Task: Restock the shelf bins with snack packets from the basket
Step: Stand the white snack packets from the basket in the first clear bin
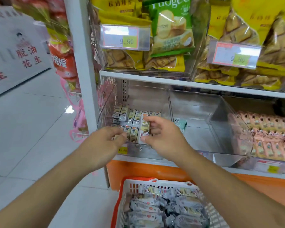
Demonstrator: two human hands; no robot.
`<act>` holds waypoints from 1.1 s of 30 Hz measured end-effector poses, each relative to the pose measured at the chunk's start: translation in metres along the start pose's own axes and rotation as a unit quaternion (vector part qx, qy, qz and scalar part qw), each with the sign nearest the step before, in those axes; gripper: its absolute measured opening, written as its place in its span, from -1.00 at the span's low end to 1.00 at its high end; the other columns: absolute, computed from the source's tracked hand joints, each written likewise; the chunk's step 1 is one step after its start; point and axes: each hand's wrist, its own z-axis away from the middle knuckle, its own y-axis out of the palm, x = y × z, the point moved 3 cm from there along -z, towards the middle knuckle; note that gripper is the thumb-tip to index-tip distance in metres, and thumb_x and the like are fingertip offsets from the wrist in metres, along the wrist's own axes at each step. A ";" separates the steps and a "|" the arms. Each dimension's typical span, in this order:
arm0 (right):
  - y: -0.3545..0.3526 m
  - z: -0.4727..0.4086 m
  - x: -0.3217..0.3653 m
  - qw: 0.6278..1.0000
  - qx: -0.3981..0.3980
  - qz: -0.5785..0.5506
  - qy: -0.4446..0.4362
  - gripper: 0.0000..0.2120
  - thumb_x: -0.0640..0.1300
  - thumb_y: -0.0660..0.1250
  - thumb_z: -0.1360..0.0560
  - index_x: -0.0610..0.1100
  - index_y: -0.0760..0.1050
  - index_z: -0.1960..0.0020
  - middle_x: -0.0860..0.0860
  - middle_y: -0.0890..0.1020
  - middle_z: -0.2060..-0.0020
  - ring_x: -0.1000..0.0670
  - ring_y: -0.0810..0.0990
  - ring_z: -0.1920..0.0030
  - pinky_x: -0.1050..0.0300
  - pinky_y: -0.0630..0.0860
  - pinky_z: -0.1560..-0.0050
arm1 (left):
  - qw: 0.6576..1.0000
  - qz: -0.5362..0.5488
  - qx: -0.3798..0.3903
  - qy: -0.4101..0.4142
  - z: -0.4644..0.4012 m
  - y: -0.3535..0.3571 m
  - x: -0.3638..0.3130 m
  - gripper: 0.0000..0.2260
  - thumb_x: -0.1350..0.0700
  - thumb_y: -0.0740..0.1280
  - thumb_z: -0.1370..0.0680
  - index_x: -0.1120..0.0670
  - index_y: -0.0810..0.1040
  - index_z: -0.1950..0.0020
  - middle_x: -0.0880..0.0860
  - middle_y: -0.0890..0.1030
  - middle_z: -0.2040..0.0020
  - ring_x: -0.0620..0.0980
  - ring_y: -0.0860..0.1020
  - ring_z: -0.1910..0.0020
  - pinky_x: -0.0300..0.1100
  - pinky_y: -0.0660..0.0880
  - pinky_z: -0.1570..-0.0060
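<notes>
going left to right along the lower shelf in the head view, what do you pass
bin of small cream packets with both hands at it → nearly empty clear bin holding one green packet → bin of pink packets

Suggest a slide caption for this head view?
Both hands arrange snack packets in a clear shelf bin above the basket.

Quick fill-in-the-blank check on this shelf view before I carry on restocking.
1. The right hand pinches a snack packet over the ____ clear bin.
2. The basket of packets sits ____ the hands.
3. The middle bin holds one ____ packet.

Missing: leftmost; below; green
</notes>
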 end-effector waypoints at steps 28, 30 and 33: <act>0.041 -0.115 -0.019 0.990 0.000 0.135 -0.039 -0.42 -0.17 0.47 -0.55 0.08 0.41 -0.52 0.01 0.56 -0.36 -0.09 0.59 -0.31 -0.03 0.59 -0.26 | 0.994 -0.090 -0.008 0.064 -0.016 0.001 0.017 -0.76 -0.10 0.26 -0.67 -0.16 0.63 -0.29 -0.21 0.59 -0.28 -0.16 0.54 -0.27 -0.26 0.41 -0.27; 0.028 -0.079 -0.005 0.992 -0.005 0.102 -0.081 -0.56 -0.21 0.43 -0.56 0.06 0.51 -0.40 0.07 0.58 -0.22 0.02 0.61 -0.16 0.02 0.59 -0.20 | 0.995 -0.062 -0.012 0.079 -0.010 0.000 0.013 -0.80 -0.05 0.30 -0.66 -0.14 0.65 -0.24 -0.23 0.60 -0.22 -0.21 0.54 -0.22 -0.30 0.42 -0.19; 0.008 -0.014 0.000 0.991 0.020 0.065 -0.120 -0.70 -0.28 0.36 -0.57 0.02 0.57 -0.21 0.09 0.60 -0.04 0.06 0.62 0.04 0.10 0.61 -0.02 | 0.993 -0.048 0.000 0.109 0.001 0.006 0.004 -0.89 0.01 0.34 -0.63 -0.14 0.66 -0.07 -0.22 0.65 -0.01 -0.25 0.59 -0.04 -0.24 0.51 -0.11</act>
